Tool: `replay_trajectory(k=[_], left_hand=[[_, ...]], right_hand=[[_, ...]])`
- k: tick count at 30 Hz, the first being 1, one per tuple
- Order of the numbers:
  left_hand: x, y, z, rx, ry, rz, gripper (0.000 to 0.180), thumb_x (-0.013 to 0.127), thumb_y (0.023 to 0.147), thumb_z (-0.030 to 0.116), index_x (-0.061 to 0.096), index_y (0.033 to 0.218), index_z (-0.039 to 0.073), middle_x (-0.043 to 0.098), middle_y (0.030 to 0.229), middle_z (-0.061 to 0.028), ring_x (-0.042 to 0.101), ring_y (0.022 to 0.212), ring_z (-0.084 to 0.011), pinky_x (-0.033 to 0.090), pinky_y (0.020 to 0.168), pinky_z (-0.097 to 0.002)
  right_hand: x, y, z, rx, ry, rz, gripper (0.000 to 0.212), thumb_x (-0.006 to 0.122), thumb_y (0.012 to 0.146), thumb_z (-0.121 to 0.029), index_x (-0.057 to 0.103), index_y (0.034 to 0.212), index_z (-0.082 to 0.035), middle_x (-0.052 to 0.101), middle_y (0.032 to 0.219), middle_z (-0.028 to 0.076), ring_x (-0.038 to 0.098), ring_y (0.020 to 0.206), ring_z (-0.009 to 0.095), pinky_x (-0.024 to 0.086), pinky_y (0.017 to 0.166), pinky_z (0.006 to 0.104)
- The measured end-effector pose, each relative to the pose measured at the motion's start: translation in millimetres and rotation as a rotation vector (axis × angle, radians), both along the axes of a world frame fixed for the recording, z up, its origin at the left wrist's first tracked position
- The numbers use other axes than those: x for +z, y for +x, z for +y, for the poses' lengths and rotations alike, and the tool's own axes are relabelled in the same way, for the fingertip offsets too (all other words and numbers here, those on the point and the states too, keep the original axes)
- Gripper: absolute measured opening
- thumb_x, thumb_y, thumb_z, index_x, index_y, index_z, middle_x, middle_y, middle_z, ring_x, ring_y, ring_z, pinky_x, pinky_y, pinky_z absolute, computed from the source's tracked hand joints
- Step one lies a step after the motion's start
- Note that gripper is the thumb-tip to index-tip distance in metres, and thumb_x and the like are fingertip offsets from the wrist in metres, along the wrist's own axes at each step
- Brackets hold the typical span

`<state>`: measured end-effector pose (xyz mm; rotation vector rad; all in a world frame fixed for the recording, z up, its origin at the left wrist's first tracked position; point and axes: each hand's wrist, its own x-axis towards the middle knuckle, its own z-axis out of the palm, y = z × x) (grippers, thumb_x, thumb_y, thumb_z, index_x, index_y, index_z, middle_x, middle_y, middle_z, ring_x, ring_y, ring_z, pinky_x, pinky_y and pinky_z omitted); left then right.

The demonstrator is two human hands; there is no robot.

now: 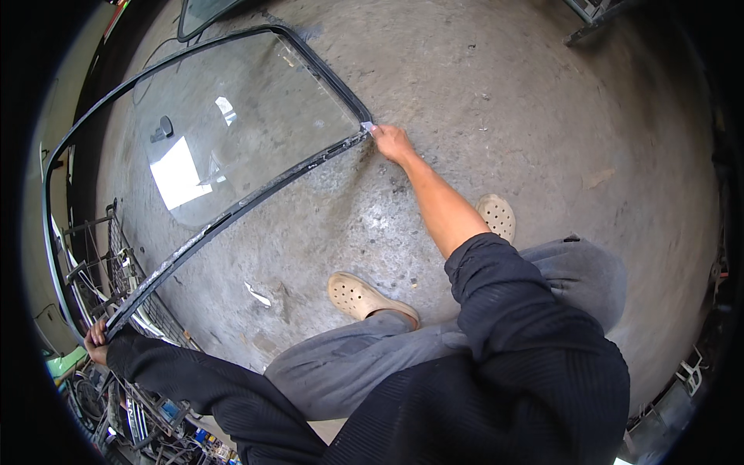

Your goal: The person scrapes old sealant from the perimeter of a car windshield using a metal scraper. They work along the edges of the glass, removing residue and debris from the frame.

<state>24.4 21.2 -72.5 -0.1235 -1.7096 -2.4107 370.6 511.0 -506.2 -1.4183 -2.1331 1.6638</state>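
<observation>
A large windshield (pixel 256 101) with black edging stretches across the left side, tilted above the floor. Its near edge (pixel 256 198) looks scuffed and greyish. My left hand (pixel 98 343) is closed around its near left corner, fingers curled over the rim. At the opposite corner, my right hand (pixel 393 142) pinches a small pale scrap (pixel 366 125), cloth or paper, against the edging; the arm is stretched out. A dark mirror-like piece (pixel 163 129) and bright reflections show within the glass area. Whether the dark piece is attached to this pane I cannot tell.
Another dark-edged pane (pixel 203 14) lies beyond the windshield. Wire racks (pixel 116 256) and jumbled metal parts (pixel 132 415) crowd the left and lower left. My beige clogs (pixel 360 297) stand on the stained concrete floor (pixel 558 139). A metal stand (pixel 597 17) is at the far right.
</observation>
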Motion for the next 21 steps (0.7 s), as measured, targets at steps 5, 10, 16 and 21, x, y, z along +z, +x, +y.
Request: replay_trajectory(k=[5,10,16,21], left_hand=[[1,-1,-2,-0.041,0.016,-0.003,0.029,0.048,0.073,0.006,0.027,0.055,0.015,0.029,0.052,-0.0009,0.032,0.048,-0.0132,0.032,0.059,-0.0285],[5,0,-6,-0.048,0.019,-0.031,0.03,0.049,0.072,0.006,0.027,0.055,0.016,0.028,0.052,-0.0005,0.033,0.049,-0.0131,0.033,0.061,-0.0275],[1,9,11,0.03,0.004,-0.005,0.029,0.048,0.072,0.006,0.027,0.054,0.016,0.029,0.051,-0.0002,0.032,0.05,-0.0128,0.033,0.062,-0.0273],[4,-3,-5,0.014,-0.023,0.013,0.028,0.048,0.071,0.006,0.027,0.054,0.016,0.031,0.051,-0.0005,0.033,0.05,-0.0127,0.033,0.063,-0.0275]], right_hand=[[-2,0,-3,-0.027,-0.075,0.015,0.039,0.042,0.092,-0.033,0.063,0.101,-0.002,0.06,0.105,0.025,0.054,0.102,0.043,0.041,0.089,0.0475],[4,-3,-5,-0.043,-0.149,0.013,0.041,0.043,0.092,-0.036,0.063,0.097,-0.001,0.062,0.1,0.024,0.056,0.098,0.043,0.043,0.086,0.0464],[1,-2,-3,-0.004,0.079,-0.01,0.039,0.045,0.09,-0.037,0.064,0.102,-0.004,0.062,0.101,0.024,0.057,0.098,0.042,0.044,0.086,0.0447],[9,-4,-2,0.039,0.077,-0.056,0.039,0.046,0.09,-0.036,0.064,0.103,-0.005,0.061,0.105,0.023,0.056,0.102,0.042,0.043,0.088,0.0455]])
